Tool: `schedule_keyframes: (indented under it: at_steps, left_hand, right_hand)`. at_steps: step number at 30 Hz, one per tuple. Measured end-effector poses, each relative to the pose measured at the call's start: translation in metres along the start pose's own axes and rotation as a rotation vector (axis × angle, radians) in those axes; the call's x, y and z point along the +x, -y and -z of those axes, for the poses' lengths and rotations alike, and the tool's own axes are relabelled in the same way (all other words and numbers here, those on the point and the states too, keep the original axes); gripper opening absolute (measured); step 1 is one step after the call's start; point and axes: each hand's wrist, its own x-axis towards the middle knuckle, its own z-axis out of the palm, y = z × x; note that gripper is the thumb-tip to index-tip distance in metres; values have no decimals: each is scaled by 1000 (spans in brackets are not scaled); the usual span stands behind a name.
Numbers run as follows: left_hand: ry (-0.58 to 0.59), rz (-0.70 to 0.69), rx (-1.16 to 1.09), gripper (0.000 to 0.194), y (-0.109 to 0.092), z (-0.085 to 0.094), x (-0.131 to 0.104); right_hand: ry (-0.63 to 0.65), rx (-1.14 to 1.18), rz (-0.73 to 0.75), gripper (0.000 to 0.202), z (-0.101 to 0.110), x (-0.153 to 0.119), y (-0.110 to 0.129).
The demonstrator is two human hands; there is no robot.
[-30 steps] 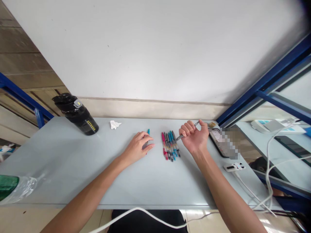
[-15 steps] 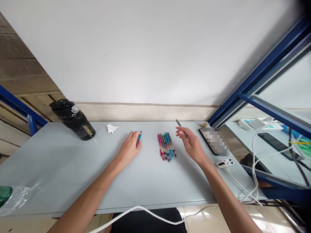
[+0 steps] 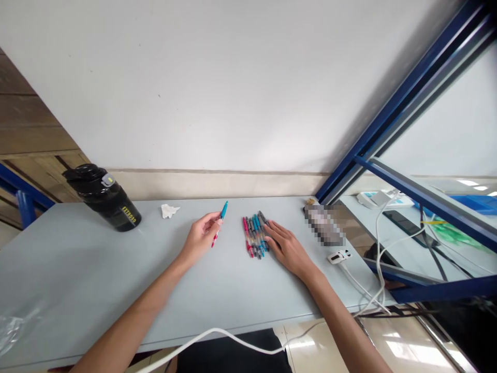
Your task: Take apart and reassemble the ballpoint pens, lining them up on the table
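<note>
Several red, grey, black and blue pens [image 3: 254,235] lie side by side in a row on the grey table [image 3: 163,305]. My left hand [image 3: 204,235], left of the row, pinches a pen with a blue top and a red lower end [image 3: 224,210], tilted with its blue end up. My right hand [image 3: 285,246] lies at the right side of the row, fingers stretched out and touching the rightmost pens; the fingers cover part of a grey pen there.
A black bottle [image 3: 112,204] and a crumpled tissue [image 3: 170,210] are on the left. Right of my right hand are a blurred-out phone [image 3: 324,225], a white plug [image 3: 339,256] and white cables [image 3: 378,248]. A blue metal frame [image 3: 392,98] rises at the right.
My right hand has brought its grey pen down to the row's right side and flattened over it. My left hand has raised its pen, showing the red lower end. The view has shifted slightly.
</note>
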Motion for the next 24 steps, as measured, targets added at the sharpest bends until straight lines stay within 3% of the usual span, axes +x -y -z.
schedule_keyframes:
  at_steps: [6, 9, 18, 21, 24]
  left_hand:
    - [10, 19, -450, 36, -17, -1, -1]
    - [1, 27, -572, 32, -23, 1, 0]
    - [12, 28, -590, 34, -25, 1, -2]
    - [41, 46, -530, 34, -21, 0, -3]
    - [70, 65, -433, 34, -16, -2, -5]
  right_hand:
    - [14, 48, -15, 52, 3, 1, 2]
    - [-9, 51, -43, 52, 3, 1, 4]
    - [-100, 113, -93, 47, 9, 0, 9]
    - [-95, 208, -126, 43, 14, 7, 27]
    - [-11, 422, -139, 40, 17, 26, 58]
